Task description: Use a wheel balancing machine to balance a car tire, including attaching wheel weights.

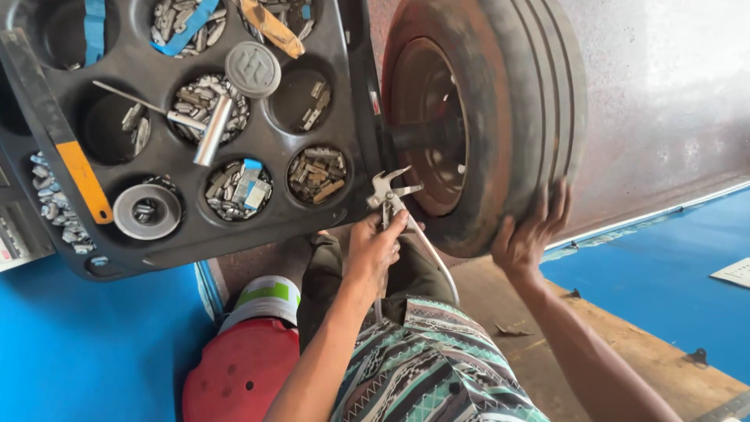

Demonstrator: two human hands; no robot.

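My left hand [373, 252] grips a metal plier-like tool [388, 195], its pronged head next to the rusty rim [422, 101] of a wheel. The wheel's black tyre [516, 101] sits on a machine shaft [414, 137]. My right hand [531, 233] lies flat on the tyre's lower tread, fingers spread. A black tray [266, 133] with round pockets holding several small metal weights is at the left, above my left hand.
A metal cylinder tool [211, 129] and a round cap [252, 69] lie on the tray. A red round stool [242, 371] and a white-green can [266, 297] are below. Blue machine panels [78, 344] flank me; a brown floor [625, 344] is at the right.
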